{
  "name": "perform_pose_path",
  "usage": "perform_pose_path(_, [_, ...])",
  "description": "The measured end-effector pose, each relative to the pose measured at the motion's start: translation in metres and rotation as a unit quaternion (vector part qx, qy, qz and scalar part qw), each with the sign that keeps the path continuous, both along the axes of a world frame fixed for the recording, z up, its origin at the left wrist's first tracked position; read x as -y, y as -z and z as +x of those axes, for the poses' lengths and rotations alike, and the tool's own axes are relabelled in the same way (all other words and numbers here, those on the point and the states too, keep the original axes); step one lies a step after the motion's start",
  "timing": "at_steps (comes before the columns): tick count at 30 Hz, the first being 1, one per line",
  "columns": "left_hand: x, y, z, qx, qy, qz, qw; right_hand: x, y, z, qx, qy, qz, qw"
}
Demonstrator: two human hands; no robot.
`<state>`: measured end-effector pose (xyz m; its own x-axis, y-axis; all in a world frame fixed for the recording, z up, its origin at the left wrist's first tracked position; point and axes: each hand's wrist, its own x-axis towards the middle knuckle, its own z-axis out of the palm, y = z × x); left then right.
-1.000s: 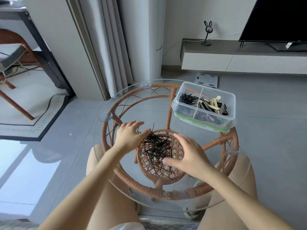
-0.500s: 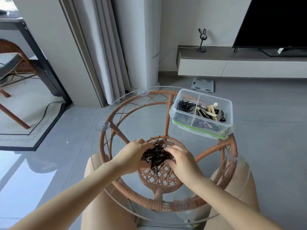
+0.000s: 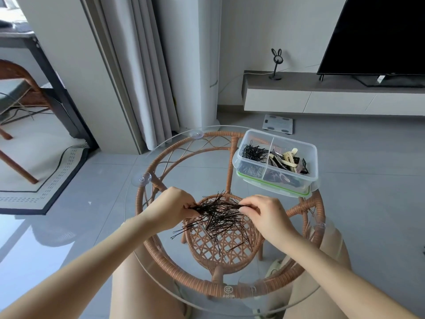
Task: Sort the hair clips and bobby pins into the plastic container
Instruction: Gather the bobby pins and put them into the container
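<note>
A loose bundle of black bobby pins (image 3: 216,215) is in the middle of the round glass table (image 3: 174,178). My left hand (image 3: 171,208) pinches the bundle's left end and my right hand (image 3: 264,214) pinches its right end, and part of the bundle is raised off the glass. Stray pins fan out below onto the glass. At the table's far right stands the clear plastic container (image 3: 296,192) with a divider. Its left compartment holds bobby pins (image 3: 253,154). Hair clips (image 3: 287,161) in cream and dark colours fill the right compartment.
Under the glass is a rattan frame (image 3: 232,157) with a woven lower shelf (image 3: 220,247). My knees sit beneath the near rim. A bathroom scale (image 3: 278,123) lies on the floor beyond, with a TV bench behind it and curtains to the left.
Both hands closed in from either side of the spread pins, gathered them into a bundle and now pinch its two ends. The camera view tilted slightly.
</note>
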<state>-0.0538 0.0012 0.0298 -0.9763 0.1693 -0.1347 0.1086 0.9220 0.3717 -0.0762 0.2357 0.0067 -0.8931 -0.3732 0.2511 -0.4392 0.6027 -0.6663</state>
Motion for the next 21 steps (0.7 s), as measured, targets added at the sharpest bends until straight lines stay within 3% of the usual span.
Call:
perform_pose_path(10, [-0.007, -0.024, -0.008, -0.058, -0.105, 0.084, 0.989, -0.009, -0.035, -0.017, 0.064, 0.063, -0.135, 0.987])
perform_pose_path(16, [-0.013, -0.034, -0.028, -0.069, -0.136, 0.138, 0.979, -0.012, -0.055, -0.068, 0.084, 0.172, -0.243, 0.951])
perform_pose_path(19, [-0.016, -0.043, -0.038, -0.073, -0.144, 0.151, 0.975, -0.007, -0.059, -0.102, 0.085, 0.233, -0.236, 0.940])
perform_pose_path(21, [-0.017, -0.049, -0.044, -0.077, -0.152, 0.165, 0.972, -0.001, -0.057, -0.124, 0.069, 0.266, -0.177, 0.945])
